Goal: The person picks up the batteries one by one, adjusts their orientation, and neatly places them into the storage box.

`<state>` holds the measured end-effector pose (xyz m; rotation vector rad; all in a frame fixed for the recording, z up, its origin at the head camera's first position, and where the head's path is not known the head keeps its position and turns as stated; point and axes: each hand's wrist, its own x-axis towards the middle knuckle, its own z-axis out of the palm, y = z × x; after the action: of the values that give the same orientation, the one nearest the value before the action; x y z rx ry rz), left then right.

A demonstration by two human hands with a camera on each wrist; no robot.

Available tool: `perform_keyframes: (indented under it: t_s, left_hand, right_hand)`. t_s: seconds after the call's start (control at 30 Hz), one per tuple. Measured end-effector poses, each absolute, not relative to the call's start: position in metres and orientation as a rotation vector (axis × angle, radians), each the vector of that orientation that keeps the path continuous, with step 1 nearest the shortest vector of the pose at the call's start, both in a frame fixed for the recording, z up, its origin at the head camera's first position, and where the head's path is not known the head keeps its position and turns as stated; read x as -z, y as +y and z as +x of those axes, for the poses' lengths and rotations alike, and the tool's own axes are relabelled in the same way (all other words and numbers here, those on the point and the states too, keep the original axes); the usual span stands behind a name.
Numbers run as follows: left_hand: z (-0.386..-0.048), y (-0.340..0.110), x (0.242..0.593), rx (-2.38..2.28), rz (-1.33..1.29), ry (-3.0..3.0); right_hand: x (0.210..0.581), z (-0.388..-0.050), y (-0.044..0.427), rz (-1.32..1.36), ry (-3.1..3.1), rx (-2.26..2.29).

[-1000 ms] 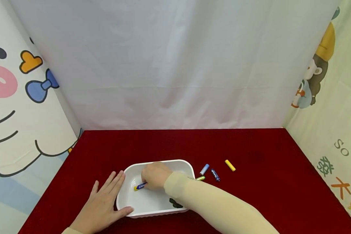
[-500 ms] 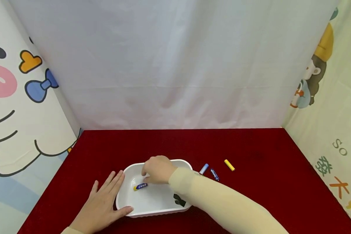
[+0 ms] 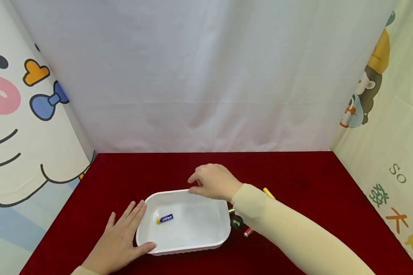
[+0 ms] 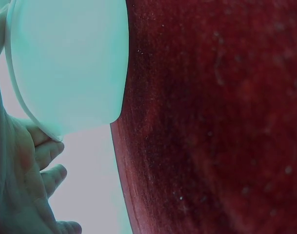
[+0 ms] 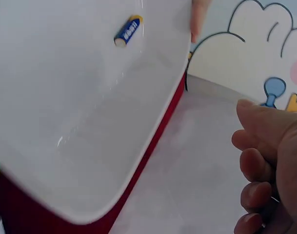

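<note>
A white plastic basin [image 3: 192, 229] stands on the red tabletop. Inside it, toward the left, lies one blue battery [image 3: 165, 218] with a yellow end, its printed label also visible in the right wrist view. My left hand [image 3: 118, 242] spreads at the basin's left end, straight fingers and thumb touching the rim. In the left wrist view, fingertips [image 4: 54, 148] show at the basin's edge. Over the basin's far right rim hovers my right hand [image 3: 215, 181]. Its fingers [image 5: 255, 165] are loosely curled, and nothing shows between them.
Right of the basin lie a yellow battery [image 3: 268, 193], a red one [image 3: 248, 232] and a green one [image 3: 231, 211], partly behind the right sleeve [image 3: 278, 214]. A black wrist device [image 3: 236, 222] hangs under that sleeve. White cloth [image 3: 206, 95] closes off the back.
The right hand has let go of the blue battery and risen out of the basin, moving right and away. The battery stays inside. My left hand has not moved.
</note>
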<state>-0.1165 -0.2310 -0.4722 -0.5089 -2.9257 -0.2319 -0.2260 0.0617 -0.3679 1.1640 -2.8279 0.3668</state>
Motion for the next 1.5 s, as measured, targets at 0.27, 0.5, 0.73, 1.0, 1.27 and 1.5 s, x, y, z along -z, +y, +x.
perform_keyframes:
  t_s: [0.27, 0.5, 0.73, 1.0, 1.27, 1.5]
  left_hand:
    - [-0.117, -0.231, 0.473, 0.237, -0.517, -2.913]
    - [-0.117, -0.231, 0.475, 0.278, -0.505, -2.928]
    - [-0.116, -0.233, 0.475, 0.295, -0.507, -2.925]
    - [-0.115, -0.231, 0.474, 0.297, -0.506, -2.911]
    - [-0.117, -0.231, 0.476, 0.301, -0.497, -2.913]
    - [-0.116, -0.232, 0.476, 0.303, -0.5, -2.914]
  right_hand:
    - [0.369, -0.231, 0.126, 0.92, -2.818, -0.534]
    - [0.383, -0.23, 0.19, 0.69, -2.832, -0.659]
    - [0.406, -0.222, 0.241, 0.51, -2.883, -0.697]
    - [0.437, -0.21, 0.276, 0.332, -2.914, -0.77]
    - [0.464, -0.204, 0.289, 0.26, -2.908, -0.823]
    - [0.477, -0.205, 0.289, 0.224, -2.941, -0.855]
